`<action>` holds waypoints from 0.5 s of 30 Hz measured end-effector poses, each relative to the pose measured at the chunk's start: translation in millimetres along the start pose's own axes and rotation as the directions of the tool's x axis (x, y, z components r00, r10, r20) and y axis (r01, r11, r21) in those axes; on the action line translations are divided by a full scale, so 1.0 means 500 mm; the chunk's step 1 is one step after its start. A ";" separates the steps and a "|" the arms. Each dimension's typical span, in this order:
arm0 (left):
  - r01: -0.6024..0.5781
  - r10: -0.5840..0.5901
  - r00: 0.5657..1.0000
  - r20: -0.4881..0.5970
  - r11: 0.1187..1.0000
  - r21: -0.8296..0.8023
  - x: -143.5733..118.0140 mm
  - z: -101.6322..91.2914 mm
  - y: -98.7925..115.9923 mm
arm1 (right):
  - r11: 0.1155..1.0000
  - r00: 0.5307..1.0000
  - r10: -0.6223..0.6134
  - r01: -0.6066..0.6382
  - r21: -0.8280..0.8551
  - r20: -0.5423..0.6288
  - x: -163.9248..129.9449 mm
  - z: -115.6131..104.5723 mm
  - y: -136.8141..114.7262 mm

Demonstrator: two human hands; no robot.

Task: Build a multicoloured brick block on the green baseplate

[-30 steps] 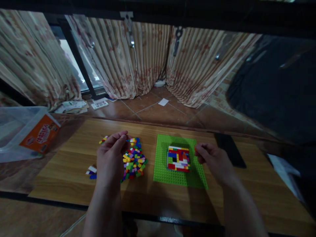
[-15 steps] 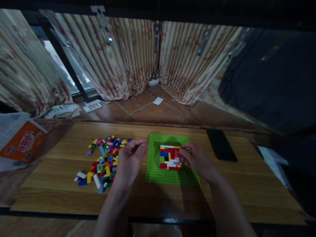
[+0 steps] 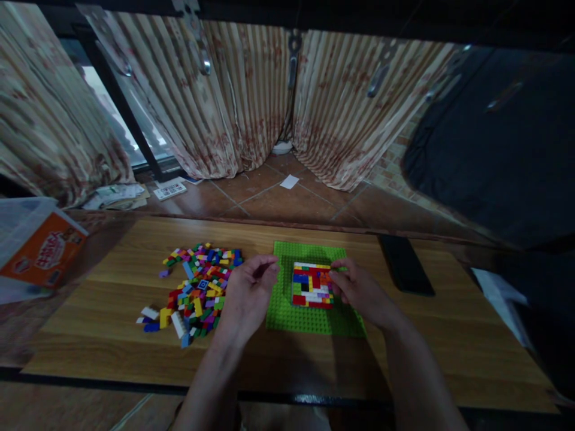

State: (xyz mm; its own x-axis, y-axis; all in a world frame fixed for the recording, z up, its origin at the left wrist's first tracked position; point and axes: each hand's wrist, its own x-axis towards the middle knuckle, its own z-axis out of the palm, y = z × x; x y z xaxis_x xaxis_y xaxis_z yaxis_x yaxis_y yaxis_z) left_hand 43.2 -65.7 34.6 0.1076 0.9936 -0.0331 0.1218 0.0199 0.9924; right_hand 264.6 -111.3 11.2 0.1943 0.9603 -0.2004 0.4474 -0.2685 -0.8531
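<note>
Right hand [image 3: 359, 290] pinched at the brick panel's [image 3: 313, 285] right edge; a held piece cannot be told. Left hand [image 3: 247, 293] loosely curled, apparently empty, beside the loose bricks [image 3: 197, 290]. Bricks judged light, rigid, best pinched by the sides.

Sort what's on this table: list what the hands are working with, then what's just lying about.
In use: green baseplate; brick panel at the right hand; loose brick pile beside the left hand.

Lying about: black phone; orange box; papers on the floor.

Brick pile [image 3: 197, 290] left of baseplate [image 3: 309, 320] (brick panel [image 3: 312, 285] on it); phone [image 3: 405, 264] right.
</note>
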 end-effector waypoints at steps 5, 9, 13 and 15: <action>-0.003 0.003 1.000 0.010 1.000 0.007 0.000 -0.002 -0.002 | 0.989 0.991 0.130 -0.127 0.069 -0.037 -0.001 0.008 -0.014; -0.001 0.001 1.000 0.004 1.000 0.027 -0.001 -0.003 0.002 | 0.965 0.971 0.235 -0.228 0.132 -0.038 0.003 0.010 -0.022; -0.005 0.005 1.000 -0.002 0.999 0.048 0.000 -0.005 0.001 | 0.953 0.962 0.269 -0.258 0.157 -0.047 0.006 0.012 -0.021; -0.010 0.010 1.000 -0.002 0.999 0.048 0.000 -0.005 0.001 | 0.953 0.963 0.265 -0.252 0.171 -0.058 0.005 0.015 -0.018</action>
State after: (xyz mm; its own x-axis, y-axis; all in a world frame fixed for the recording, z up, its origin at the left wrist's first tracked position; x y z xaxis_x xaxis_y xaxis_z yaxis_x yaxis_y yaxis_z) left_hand 40.6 -65.2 35.3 0.1067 0.9940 -0.0232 0.1682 0.0050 0.9857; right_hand 254.3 -105.8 14.8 0.3564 0.8488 -0.3906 0.2281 -0.4844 -0.8446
